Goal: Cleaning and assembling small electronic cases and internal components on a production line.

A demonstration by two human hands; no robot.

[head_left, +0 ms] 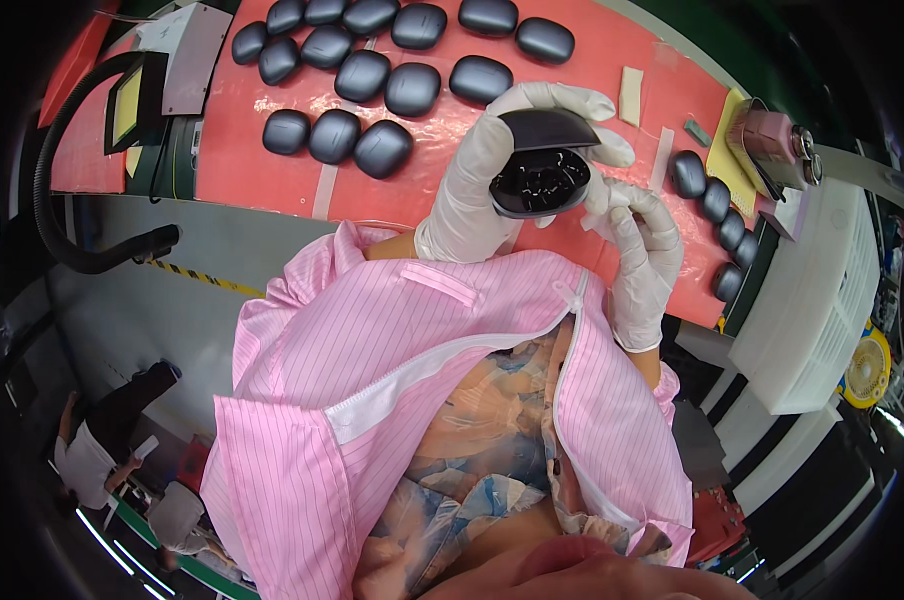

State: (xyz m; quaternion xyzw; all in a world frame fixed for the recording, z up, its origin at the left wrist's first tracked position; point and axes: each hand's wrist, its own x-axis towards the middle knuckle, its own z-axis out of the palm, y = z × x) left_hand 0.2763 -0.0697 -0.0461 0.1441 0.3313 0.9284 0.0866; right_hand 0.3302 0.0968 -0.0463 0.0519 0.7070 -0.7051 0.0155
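Note:
My left hand (464,195), in a white glove, is closed round a glossy dark earbud charging case (540,186). Its lid is raised, and the black inside with its hollows faces me. Fingers of that hand reach over the top of the lid. On the case's right side my right hand (648,262), gloved too, pinches a small white cloth (602,217) by the case's edge. Whether the cloth touches the case I cannot tell. Both hands are above the front part of the red-covered table (437,190).
Several closed dark cases (362,75) lie in rows at the back left, and several smaller-looking ones (715,200) line the right edge. A pinkish bottle (769,135) stands by a yellow cloth (729,150). A black hose (47,190) curves at the left. People (97,465) are farther off.

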